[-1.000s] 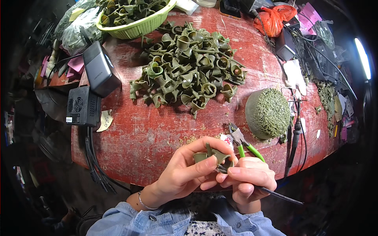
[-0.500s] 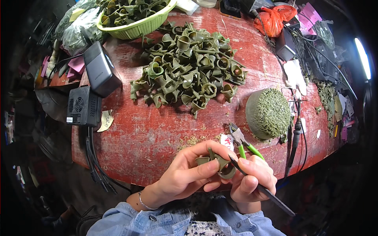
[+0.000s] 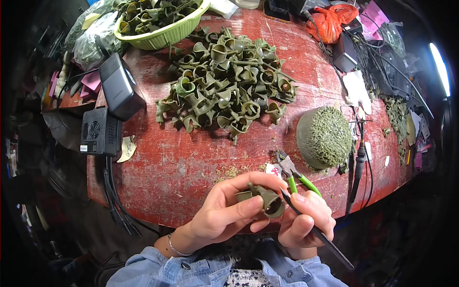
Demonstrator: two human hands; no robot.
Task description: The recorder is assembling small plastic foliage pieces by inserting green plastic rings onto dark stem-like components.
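Note:
My left hand [image 3: 224,210] pinches an olive-green moulded piece [image 3: 273,203] between thumb and fingers, above the table's near edge. The piece has a round, hollow cup facing right and a short stub on top. My right hand [image 3: 308,217] is closed around a slim dark tool [image 3: 334,250] with a pointed tip. That tip stands close to the cup's right rim; whether they touch I cannot tell. Just beyond my hands lie diagonal cutters [image 3: 288,166] with green handles, beside a small white paper with red writing [image 3: 273,170]. More such olive pieces form a large pile [image 3: 224,91] farther back.
A light-green basket [image 3: 167,37] of similar pieces stands at the back left. To the right sits a round block [image 3: 306,136] with a crumbly green top. Two dark boxes [image 3: 119,91] with cables line the left edge. A black-handled corded tool [image 3: 358,167] lies at right.
The olive piece has turned in my left hand, so its cup opening shows more. My right hand and the dark tool have shifted slightly, the tip now slightly apart from the piece's top.

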